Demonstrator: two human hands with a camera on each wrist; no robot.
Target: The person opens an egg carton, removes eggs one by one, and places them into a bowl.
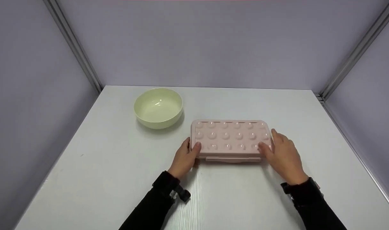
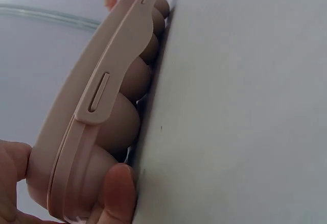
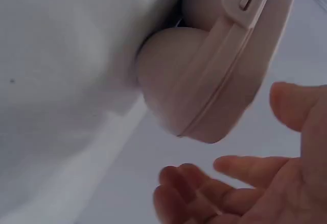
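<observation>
A closed pink egg box lies lengthwise on the white table, its lid covered with rows of raised bumps. My left hand grips the box's left end. In the left wrist view, the thumb and a finger hold that end from opposite sides, near the rounded cups below. A long clip runs along the front side, pressed against the seam. At the right end, my right hand is spread around the corner; the right wrist view shows a gap between its loose fingers and the box.
A pale green bowl stands behind and to the left of the box, with nothing visible inside. Grey-lilac panels enclose the white table at the back and both sides, joined by metal corner posts.
</observation>
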